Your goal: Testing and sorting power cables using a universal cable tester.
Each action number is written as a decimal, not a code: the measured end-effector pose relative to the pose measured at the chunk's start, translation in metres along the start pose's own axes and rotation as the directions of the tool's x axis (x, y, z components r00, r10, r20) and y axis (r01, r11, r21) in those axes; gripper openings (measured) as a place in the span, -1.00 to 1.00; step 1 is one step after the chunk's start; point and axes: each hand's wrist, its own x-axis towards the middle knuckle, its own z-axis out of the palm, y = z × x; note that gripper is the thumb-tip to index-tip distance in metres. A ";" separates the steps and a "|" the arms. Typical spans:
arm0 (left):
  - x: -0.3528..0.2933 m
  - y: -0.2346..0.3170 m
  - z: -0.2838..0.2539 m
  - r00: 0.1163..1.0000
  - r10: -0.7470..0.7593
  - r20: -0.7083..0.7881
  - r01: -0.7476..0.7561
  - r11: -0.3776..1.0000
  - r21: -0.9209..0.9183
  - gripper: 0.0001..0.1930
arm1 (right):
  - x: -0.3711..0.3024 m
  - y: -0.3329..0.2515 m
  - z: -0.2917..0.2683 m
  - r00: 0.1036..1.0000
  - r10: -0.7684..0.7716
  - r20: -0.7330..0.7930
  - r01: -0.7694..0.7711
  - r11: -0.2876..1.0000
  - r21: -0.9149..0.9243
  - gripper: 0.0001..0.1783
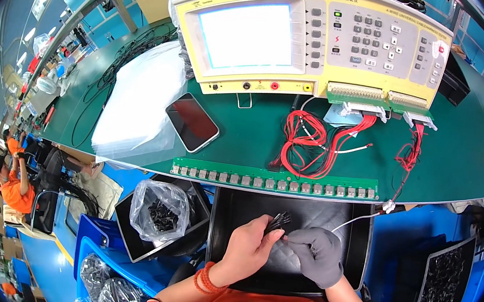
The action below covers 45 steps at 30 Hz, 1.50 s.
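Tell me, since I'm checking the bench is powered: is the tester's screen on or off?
On. The tester's screen glows bright white-blue, while the phone beside it is dark.

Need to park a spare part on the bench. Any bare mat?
Bare mat right of the red wires, up to the bench edge; a small gap between phone and those wires. Left is covered by plastic sheets; centre is tangled wiring.

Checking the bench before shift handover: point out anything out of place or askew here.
Little stands out. The smartphone lies askew on the green mat, partly on a clear plastic bag. Red wires sprawl in a loose tangle below the tester. Nothing looks spilled or damaged.
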 end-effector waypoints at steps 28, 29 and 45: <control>0.017 -0.021 0.011 0.959 0.085 0.271 -0.010 0.964 -0.266 -0.79 | 0.038 -0.004 -0.019 0.966 0.190 0.174 -0.220 0.960 0.172 -0.82; 0.021 -0.021 0.013 0.961 0.089 0.262 -0.011 0.958 -0.286 -0.79 | 0.037 -0.005 -0.019 0.955 0.281 0.099 -0.289 0.954 0.076 -0.80; 0.052 -0.023 0.011 0.981 -0.094 0.169 0.093 0.996 0.013 -0.70 | 0.026 -0.016 -0.017 0.982 -0.183 -0.039 0.146 0.881 -0.449 -0.75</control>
